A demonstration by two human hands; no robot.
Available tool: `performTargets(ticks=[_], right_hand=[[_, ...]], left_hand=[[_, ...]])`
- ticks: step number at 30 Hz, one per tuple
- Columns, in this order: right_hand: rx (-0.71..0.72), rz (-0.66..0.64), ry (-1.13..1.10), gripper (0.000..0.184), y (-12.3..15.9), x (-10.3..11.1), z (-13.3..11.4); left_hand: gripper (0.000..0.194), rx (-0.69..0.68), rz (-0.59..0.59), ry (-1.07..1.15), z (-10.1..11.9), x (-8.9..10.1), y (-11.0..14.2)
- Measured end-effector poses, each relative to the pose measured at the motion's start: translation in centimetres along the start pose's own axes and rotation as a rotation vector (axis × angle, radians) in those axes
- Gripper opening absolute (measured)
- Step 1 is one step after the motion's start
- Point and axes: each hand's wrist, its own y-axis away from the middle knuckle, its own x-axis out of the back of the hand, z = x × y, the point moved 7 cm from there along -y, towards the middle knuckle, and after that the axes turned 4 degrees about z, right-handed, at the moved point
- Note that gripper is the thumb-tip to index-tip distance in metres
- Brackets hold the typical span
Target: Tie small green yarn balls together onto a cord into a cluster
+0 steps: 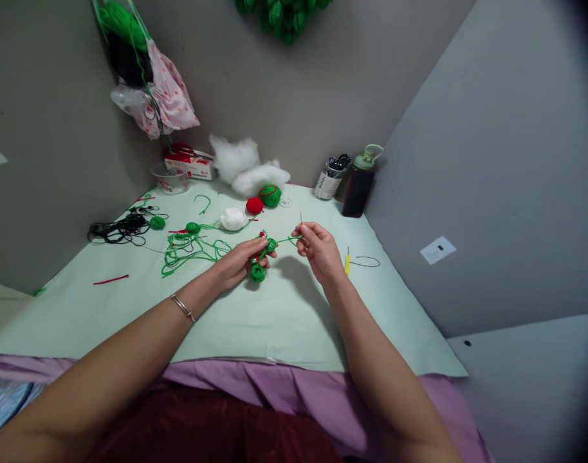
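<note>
My left hand (243, 260) is closed around a small green crocheted piece (258, 273) with red and white parts, held above the table. From that piece a strand of green yarn (285, 240) runs to my right hand (318, 247). Between the right thumb and fingers is pinched a thin needle (301, 218), its tip pointing up. To the left of my left hand lies a tangle of loose green yarn (178, 257). A crochet hook with a yellow handle (347, 264) rests just right of my right wrist.
Behind the hands are white (233, 219), red (254, 206) and green (269, 195) yarn balls and white stuffing (236, 161). Black cord (123, 228) lies at left, near a clear bowl (172, 180). A pen cup (327, 182), phone (358, 193) and bottle (368, 157) stand at back right. Walls enclose the table.
</note>
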Motion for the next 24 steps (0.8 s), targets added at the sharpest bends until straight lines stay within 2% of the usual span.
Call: performTargets(ticks=[8, 15, 24], right_hand=[[0.088, 0.055, 0.176, 0.028, 0.0, 0.3, -0.2], [0.102, -0.139, 0.425, 0.027, 1.3, -2.2, 0.3], [0.138, -0.251, 0.652, 0.023, 1.9, -2.9, 0.7]], left_hand=[[0.026, -0.007, -0.009, 0.063, 0.1, 0.4, -0.1], [0.024, -0.053, -0.013, 0.125, 0.4, 0.7, -0.3], [0.022, -0.054, 0.036, 0.132, 0.7, 0.8, -0.2]])
